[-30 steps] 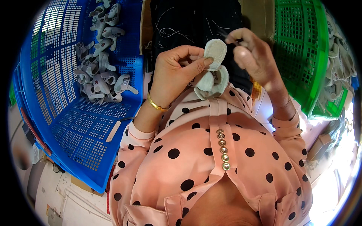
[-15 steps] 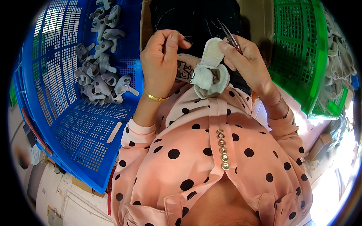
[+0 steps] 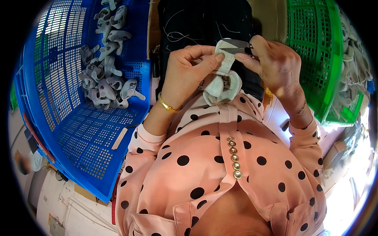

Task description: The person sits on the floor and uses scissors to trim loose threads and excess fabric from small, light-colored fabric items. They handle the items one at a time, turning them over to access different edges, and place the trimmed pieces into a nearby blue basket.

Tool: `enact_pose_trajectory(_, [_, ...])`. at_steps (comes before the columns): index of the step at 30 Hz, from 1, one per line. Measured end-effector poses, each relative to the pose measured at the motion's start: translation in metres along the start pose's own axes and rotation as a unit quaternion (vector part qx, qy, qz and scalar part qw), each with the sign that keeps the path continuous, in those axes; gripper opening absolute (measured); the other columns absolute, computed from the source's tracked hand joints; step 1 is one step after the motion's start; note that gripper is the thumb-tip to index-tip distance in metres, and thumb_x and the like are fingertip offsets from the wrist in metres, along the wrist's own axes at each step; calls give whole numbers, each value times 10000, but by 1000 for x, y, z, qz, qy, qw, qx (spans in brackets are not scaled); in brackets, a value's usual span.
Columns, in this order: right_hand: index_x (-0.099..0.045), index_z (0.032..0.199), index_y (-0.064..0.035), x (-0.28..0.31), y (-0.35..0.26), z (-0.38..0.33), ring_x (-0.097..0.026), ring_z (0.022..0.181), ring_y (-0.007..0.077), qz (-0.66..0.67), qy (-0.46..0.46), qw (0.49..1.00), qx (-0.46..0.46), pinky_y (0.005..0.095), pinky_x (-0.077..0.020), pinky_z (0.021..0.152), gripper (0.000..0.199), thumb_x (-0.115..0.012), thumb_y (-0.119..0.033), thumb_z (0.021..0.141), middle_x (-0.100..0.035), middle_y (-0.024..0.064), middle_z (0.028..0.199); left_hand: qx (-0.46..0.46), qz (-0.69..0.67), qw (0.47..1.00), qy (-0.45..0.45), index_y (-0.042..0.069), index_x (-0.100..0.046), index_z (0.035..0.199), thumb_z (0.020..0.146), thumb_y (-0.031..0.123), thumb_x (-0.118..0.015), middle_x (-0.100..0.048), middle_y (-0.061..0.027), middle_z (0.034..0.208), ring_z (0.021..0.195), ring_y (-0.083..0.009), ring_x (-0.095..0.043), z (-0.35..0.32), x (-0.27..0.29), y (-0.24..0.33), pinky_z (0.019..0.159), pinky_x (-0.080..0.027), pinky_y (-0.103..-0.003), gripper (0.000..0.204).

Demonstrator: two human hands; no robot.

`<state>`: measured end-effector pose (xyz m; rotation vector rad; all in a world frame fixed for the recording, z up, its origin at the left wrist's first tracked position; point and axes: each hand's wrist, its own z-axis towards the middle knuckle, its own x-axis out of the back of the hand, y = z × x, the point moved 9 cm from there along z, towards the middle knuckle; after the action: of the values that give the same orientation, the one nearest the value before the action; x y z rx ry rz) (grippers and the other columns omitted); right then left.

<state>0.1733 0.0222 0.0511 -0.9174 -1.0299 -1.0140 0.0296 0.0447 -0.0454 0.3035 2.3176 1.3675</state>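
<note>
In my lap hangs a small off-white stitched fabric piece (image 3: 215, 87), which looks like a child's shoe upper with a strap flap. My left hand (image 3: 183, 74) pinches that flap between thumb and fingers and holds it raised. My right hand (image 3: 278, 65) grips a pair of small scissors (image 3: 235, 44), their blades pointing left. The blades are parted and lie at the flap's upper edge, near my left fingertips. Part of the fabric piece is hidden behind my left hand.
At the left stands a blue perforated plastic basket (image 3: 88, 153) with several similar grey-white pieces (image 3: 106, 88) inside. A green basket (image 3: 311, 51) is at the right, more pieces (image 3: 350, 74) beyond it. Loose threads (image 3: 177, 37) lie on my dark trousers.
My left hand has moved right and now holds the flap. My right hand has let go of the flap and swung the scissors down, blades across its edge.
</note>
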Motion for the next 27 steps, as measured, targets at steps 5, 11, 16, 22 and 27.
enact_pose_trajectory(5, [-460, 679, -129, 1, -2, 3, -501, 456, 218, -15, -17, 1000, 7, 331, -386, 410, 416, -693, -448, 807, -422, 22, 496, -7, 17, 1000, -11, -5, -701, 1065, 890, 90, -680, -720, -73, 876, 749, -85, -661, -2, 0, 1, 689, -530, -210, 200])
enact_pose_trajectory(11, [-459, 672, -124, 4, -6, 6, -521, 485, 219, -3, -27, 1000, 16, 332, -397, 431, 402, -694, -419, 808, -444, 29, 516, -32, 34, 999, -14, -21, -700, 1064, 872, 67, -695, -668, -38, 900, 782, -93, -656, -3, 1, 3, 671, -519, -195, 211])
enact_pose_trajectory(16, [-483, 699, -90, -2, 0, 1, -525, 501, 234, 52, -64, 997, 2, 338, -393, 445, 387, -684, -392, 835, -494, 31, 544, -65, 34, 997, -7, -9, -722, 1031, 833, 79, -740, -620, -17, 851, 713, -61, -593, -4, 1, 0, 596, -455, -176, 217])
enact_pose_trajectory(22, [-593, 874, -12, -40, 40, -20, -494, 571, 98, 483, -112, 835, -241, 278, -405, 522, 297, -664, -300, 898, -527, 52, 623, 10, -4, 1000, 1, -8, -715, 1037, 852, 109, -728, -665, -26, 791, 660, -45, -590, -5, 4, -6, 569, -463, -172, 219])
enact_pose_trajectory(27, [-592, 926, 7, -55, 10, -18, -453, 606, 76, 474, -147, 827, -263, 246, -422, 556, 263, -665, -244, 898, -519, 55, 661, 8, 0, 1000, -30, -13, -703, 1026, 875, 147, -713, -679, -21, 748, 643, -41, -601, -4, 3, 3, 561, -476, -174, 220])
